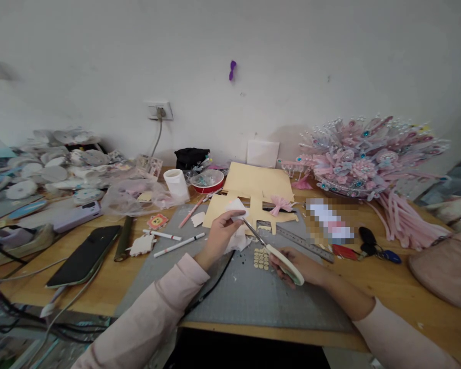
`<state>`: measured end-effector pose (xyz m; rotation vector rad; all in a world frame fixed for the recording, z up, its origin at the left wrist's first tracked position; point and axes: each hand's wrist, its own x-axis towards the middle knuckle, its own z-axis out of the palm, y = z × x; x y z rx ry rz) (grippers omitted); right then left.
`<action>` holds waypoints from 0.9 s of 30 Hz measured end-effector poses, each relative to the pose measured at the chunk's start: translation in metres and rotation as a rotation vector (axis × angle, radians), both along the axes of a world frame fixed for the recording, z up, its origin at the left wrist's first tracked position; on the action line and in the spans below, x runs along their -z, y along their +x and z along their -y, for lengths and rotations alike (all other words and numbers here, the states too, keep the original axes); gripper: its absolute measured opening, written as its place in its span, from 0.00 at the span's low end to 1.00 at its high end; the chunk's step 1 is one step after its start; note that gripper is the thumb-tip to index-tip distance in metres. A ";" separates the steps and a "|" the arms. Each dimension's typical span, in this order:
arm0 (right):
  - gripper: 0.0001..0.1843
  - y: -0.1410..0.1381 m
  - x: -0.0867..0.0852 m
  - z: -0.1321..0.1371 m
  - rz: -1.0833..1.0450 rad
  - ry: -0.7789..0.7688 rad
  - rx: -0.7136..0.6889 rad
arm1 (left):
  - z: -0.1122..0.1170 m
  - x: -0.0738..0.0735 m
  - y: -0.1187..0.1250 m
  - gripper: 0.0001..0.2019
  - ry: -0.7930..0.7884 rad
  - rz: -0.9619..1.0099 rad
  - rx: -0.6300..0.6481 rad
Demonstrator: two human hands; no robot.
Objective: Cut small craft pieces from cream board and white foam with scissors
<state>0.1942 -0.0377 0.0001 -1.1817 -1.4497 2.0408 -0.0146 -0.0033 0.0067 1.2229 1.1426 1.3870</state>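
Note:
My left hand (pixel 219 233) pinches a piece of white paper (pixel 236 225) above the grey cutting mat (pixel 246 292). My right hand (pixel 299 266) grips scissors (pixel 276 251) with white handles, their thin blades pointing up-left and touching the paper at its edge. A small sheet of round gold stickers (pixel 261 258) lies on the mat just below the scissors. Tan cardboard sheets (pixel 255 192) with cut-out notches lie behind the hands. Both arms wear pale pink sleeves.
A metal ruler (pixel 303 242), two white pens (pixel 179 243), a black phone (pixel 86 253), a white cup (pixel 176 183) and a red bowl (pixel 207 180) lie around. A big pink beaded headdress (pixel 363 159) stands at right. Cables run along the left edge.

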 end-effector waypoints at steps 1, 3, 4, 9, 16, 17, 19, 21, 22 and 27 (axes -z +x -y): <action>0.24 0.000 -0.001 0.001 0.008 0.013 0.011 | 0.000 0.000 0.000 0.16 0.001 0.001 -0.002; 0.25 -0.001 -0.003 0.003 0.048 0.047 0.043 | 0.000 -0.001 0.000 0.15 0.007 0.006 -0.009; 0.25 -0.001 -0.004 0.004 0.071 0.060 0.058 | 0.000 -0.001 0.000 0.15 0.010 0.008 -0.013; 0.28 0.000 -0.005 0.006 0.077 0.081 0.081 | -0.002 0.003 -0.002 0.16 0.010 0.048 -0.009; 0.28 0.003 -0.004 0.005 -0.059 0.052 0.044 | -0.004 0.006 -0.001 0.13 0.071 0.122 -0.010; 0.27 0.002 -0.004 0.005 -0.040 0.052 0.053 | -0.004 0.006 -0.001 0.13 0.060 0.110 -0.014; 0.27 0.001 -0.004 0.005 0.002 0.054 0.061 | -0.003 0.005 -0.001 0.14 0.040 0.072 -0.019; 0.26 -0.001 -0.004 0.005 0.039 0.060 0.064 | -0.003 0.004 -0.001 0.14 0.031 0.029 -0.021; 0.26 -0.002 -0.004 0.005 0.053 0.061 0.061 | -0.003 0.004 -0.001 0.14 0.031 0.011 -0.021; 0.26 -0.003 0.001 0.003 0.083 0.075 0.062 | -0.003 0.003 -0.002 0.14 0.027 -0.018 -0.024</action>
